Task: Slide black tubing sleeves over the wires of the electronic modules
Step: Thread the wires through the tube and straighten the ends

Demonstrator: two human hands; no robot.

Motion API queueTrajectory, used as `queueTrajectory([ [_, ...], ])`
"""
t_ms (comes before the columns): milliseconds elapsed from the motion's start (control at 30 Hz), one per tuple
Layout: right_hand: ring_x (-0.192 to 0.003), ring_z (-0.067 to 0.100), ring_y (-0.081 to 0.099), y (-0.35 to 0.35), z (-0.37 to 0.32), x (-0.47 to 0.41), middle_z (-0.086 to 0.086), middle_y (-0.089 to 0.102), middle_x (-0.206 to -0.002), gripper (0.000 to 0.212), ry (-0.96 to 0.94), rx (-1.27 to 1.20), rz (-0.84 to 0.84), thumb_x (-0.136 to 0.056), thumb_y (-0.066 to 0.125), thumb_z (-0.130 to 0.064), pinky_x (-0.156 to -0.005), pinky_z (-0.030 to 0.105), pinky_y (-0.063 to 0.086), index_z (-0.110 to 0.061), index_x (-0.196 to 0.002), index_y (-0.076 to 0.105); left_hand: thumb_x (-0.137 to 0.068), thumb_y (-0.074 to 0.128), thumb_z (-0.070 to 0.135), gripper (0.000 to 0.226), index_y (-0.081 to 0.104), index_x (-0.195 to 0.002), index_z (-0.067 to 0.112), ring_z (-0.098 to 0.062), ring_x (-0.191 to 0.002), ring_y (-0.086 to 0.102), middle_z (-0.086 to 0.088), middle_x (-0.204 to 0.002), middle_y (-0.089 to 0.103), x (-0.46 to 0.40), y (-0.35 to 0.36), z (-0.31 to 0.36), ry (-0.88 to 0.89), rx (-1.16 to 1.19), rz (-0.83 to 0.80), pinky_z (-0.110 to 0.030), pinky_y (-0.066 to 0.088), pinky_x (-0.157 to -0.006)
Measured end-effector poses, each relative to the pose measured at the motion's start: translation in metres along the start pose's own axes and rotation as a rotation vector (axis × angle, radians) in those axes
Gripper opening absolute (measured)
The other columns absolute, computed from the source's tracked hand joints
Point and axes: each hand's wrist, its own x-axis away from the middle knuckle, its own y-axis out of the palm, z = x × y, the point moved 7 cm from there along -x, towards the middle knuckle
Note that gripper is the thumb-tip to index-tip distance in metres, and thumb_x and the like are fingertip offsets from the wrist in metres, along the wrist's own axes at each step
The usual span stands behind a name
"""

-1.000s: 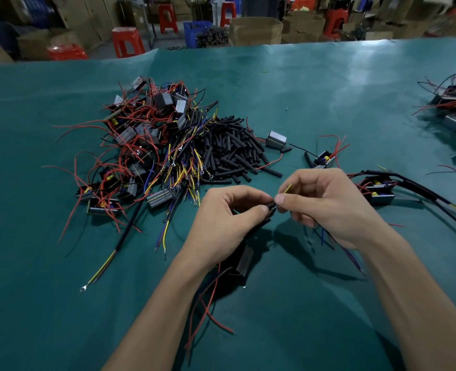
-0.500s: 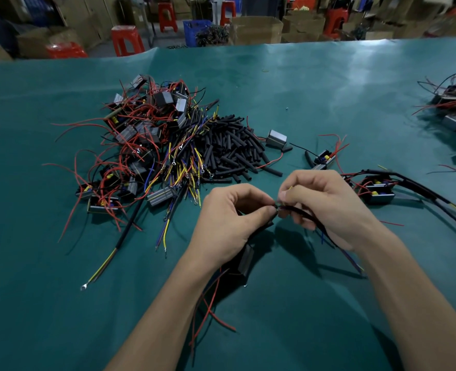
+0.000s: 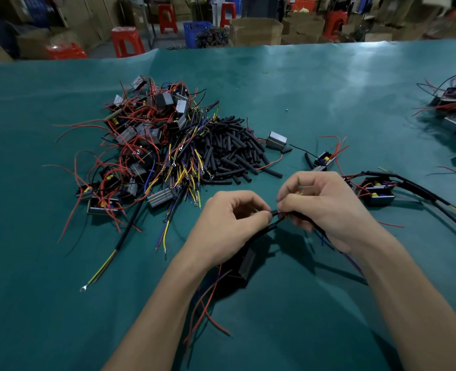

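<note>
My left hand (image 3: 227, 226) pinches the end of a black tubing sleeve (image 3: 264, 231) that runs down to a dark module (image 3: 244, 266) hanging under my wrist, red wires trailing below it. My right hand (image 3: 326, 207) pinches a thin wire bundle at the sleeve's mouth, fingertips of both hands almost touching. A yellow wire tip shows inside the right fist. Loose black sleeves (image 3: 229, 151) lie heaped behind my hands. A tangle of modules with red, yellow and blue wires (image 3: 143, 145) sits left of that heap.
Sleeved modules with long black leads (image 3: 377, 194) lie right of my right hand, a small module (image 3: 324, 159) and a grey one (image 3: 276, 139) behind. More modules (image 3: 454, 105) sit at the far right edge. Green mat (image 3: 60, 303) covers the table; stools and boxes stand beyond.
The yellow wire tip that stuck out above my right fingers has gone mostly out of sight. My right hand has closed in on the sleeve mouth; the left hand stays put.
</note>
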Motion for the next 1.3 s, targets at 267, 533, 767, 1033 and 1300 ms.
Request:
queueTrajectory([
  [267, -0.048, 0.017, 0.053, -0.003, -0.003, 0.001, 0.015, 0.062, -0.062, 0.019, -0.032, -0.020, -0.038, -0.082, 0.071, 0.009, -0.041, 0.024, 0.037, -0.007, -0.073, 0.071, -0.076, 0.077, 0.029, 0.015, 0.079, -0.088, 0.020, -0.020, -0.072, 0.062, -0.013, -0.082, 0.076, 0.001, -0.001, 0.002, 0.018, 0.133, -0.022, -0.034, 0.048, -0.070],
  [533, -0.050, 0.015, 0.052, 0.001, -0.005, 0.004, 0.011, 0.063, -0.061, 0.018, 0.001, 0.023, -0.096, -0.083, 0.074, 0.002, -0.041, 0.022, 0.036, -0.010, -0.070, 0.072, -0.078, 0.082, 0.027, 0.015, 0.078, -0.091, 0.020, -0.019, -0.068, 0.060, -0.020, -0.078, 0.072, 0.001, 0.003, 0.001, 0.017, 0.146, -0.044, -0.033, 0.046, -0.067],
  [767, -0.045, 0.011, 0.051, 0.001, -0.003, 0.003, 0.006, 0.064, -0.057, 0.020, 0.032, 0.043, -0.076, -0.076, 0.072, 0.009, -0.039, 0.020, 0.035, -0.008, -0.067, 0.073, -0.094, 0.070, 0.021, 0.007, 0.072, -0.096, 0.015, -0.015, -0.062, 0.048, -0.001, -0.067, 0.060, 0.000, -0.003, -0.002, -0.050, 0.047, -0.058, -0.027, 0.037, -0.060],
  [1033, -0.043, 0.009, 0.047, -0.008, -0.002, 0.002, 0.005, 0.059, -0.052, 0.016, 0.013, 0.117, 0.018, -0.076, 0.068, 0.007, -0.040, 0.020, 0.035, -0.005, -0.066, 0.072, -0.088, 0.050, -0.017, 0.034, 0.072, -0.098, 0.008, -0.016, -0.085, 0.071, -0.012, -0.090, 0.077, 0.005, -0.003, -0.001, -0.075, 0.118, -0.181, -0.034, 0.056, -0.087],
  [1300, -0.059, 0.011, 0.057, 0.001, -0.006, 0.005, 0.005, 0.073, -0.066, 0.014, -0.043, 0.314, -0.092, -0.075, 0.082, -0.006, -0.066, 0.027, 0.044, -0.020, -0.074, 0.080, -0.091, 0.061, -0.014, 0.029, 0.068, -0.104, 0.010, -0.008, -0.077, 0.063, -0.005, -0.096, 0.072, 0.001, -0.007, -0.004, 0.015, 0.136, -0.165, -0.022, 0.052, -0.077],
])
